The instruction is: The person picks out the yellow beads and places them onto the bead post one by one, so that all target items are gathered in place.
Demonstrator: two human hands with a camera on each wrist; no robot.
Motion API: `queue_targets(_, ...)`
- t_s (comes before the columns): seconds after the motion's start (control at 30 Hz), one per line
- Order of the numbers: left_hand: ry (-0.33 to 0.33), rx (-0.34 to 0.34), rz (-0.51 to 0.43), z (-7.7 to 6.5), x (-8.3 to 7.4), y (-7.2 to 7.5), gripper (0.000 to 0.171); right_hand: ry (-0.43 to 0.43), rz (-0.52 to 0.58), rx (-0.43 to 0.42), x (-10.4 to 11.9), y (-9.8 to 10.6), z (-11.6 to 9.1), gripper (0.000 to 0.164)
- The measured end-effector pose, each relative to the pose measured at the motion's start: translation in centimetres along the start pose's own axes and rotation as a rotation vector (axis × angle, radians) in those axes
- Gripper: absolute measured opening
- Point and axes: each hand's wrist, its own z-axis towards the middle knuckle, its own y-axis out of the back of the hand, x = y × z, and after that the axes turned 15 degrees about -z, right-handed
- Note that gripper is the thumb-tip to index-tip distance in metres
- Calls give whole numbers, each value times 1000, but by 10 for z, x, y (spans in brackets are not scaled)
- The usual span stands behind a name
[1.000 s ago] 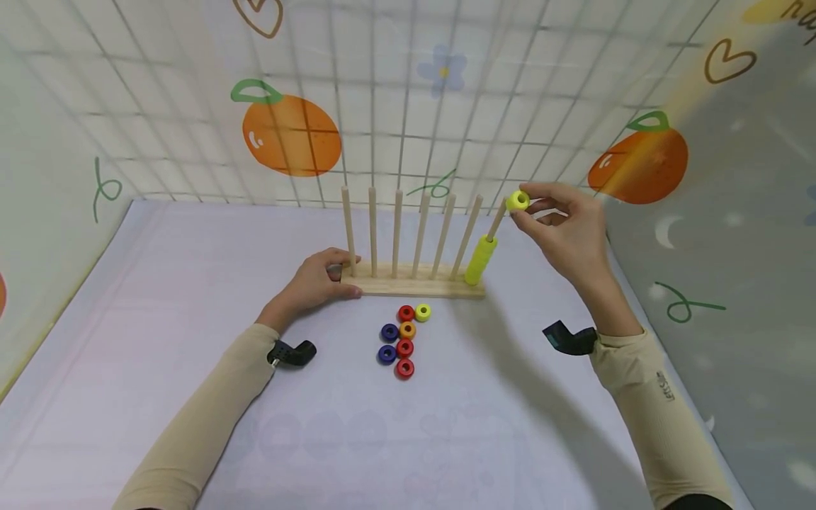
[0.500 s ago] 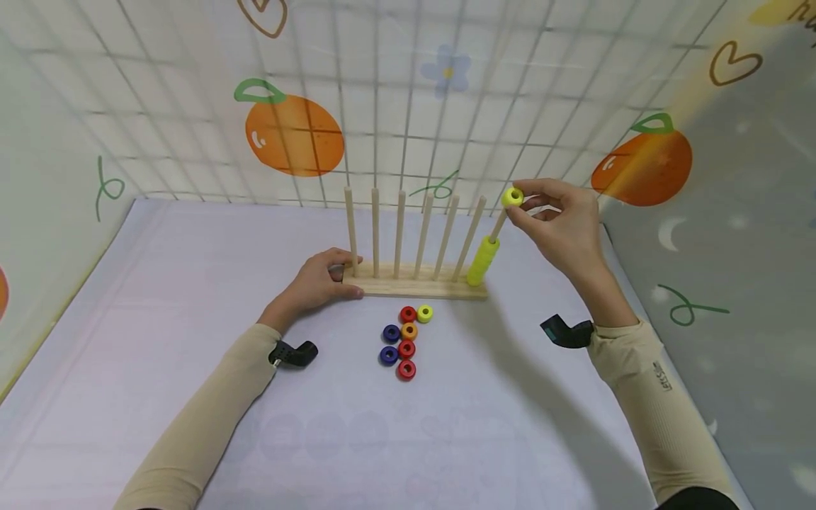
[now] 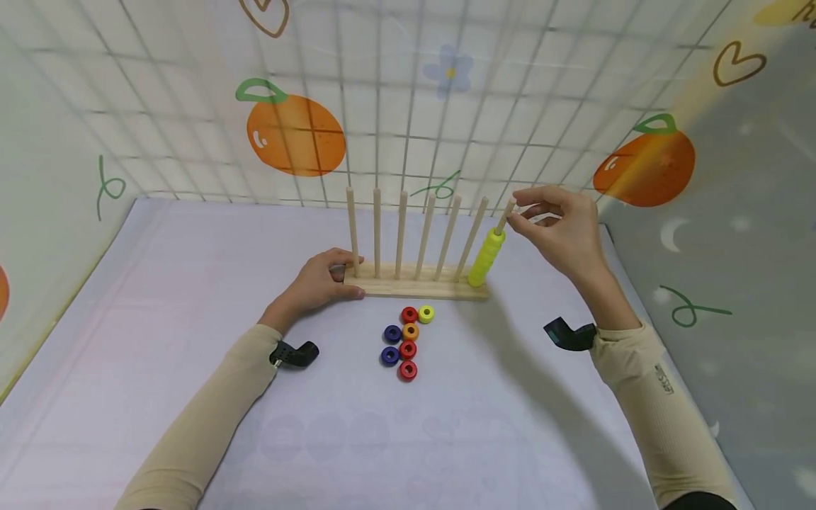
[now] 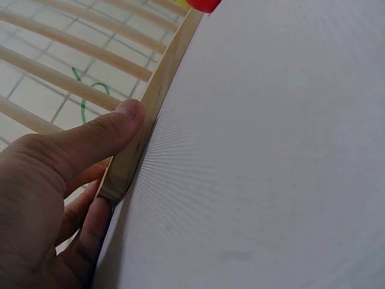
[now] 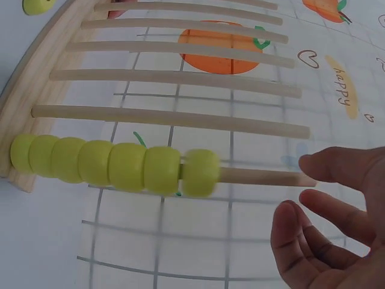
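A wooden peg stand [image 3: 414, 287] with a row of upright dowels sits at mid-table in the head view. My left hand [image 3: 310, 280] grips its left end, thumb along the front edge; the left wrist view shows the fingertips at the end of the base. Yellow beads [image 3: 483, 265] are stacked on the rightmost dowel. Near the top of that stack, a blurred yellow bead [image 5: 201, 173] is on the dowel, slightly apart from those below. My right hand [image 3: 562, 230] is beside the dowel's tip, thumb and forefinger parted, no bead between them.
Loose beads lie in front of the stand: a yellow bead [image 3: 426, 314], an orange bead [image 3: 411, 332], two blue beads [image 3: 392, 333] and several red beads [image 3: 408, 350]. Behind the stand rises a white grid-patterned backdrop [image 3: 408, 106]; a grey wall [image 3: 752, 283] stands at right.
My right hand brought a yellow bead left onto the rightmost dowel's tip and let it go; the bead slid down toward the stack. My left hand stayed on the stand.
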Motion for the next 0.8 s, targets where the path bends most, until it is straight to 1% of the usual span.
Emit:
queue_targets(0.13,-4,4,12,0,0,0,66,-19,7,-1,-3,2,-5,27)
queue_targets(0.33,-12,0,32,0,-1,0,66,-14,7,-23,-6,5,-12,27)
queue_targets(0.5,-18,3,11,0,0,1,67,-21,1,-31,-10,6,-16,27)
queue_targets(0.63,-20,5,8,0,0,0,67,-35,-17,-26,-12,7,-20,26)
queue_targets(0.8,-44,9,27,0,-1,0,69,-64,-17,-17,-16,5,-28,27)
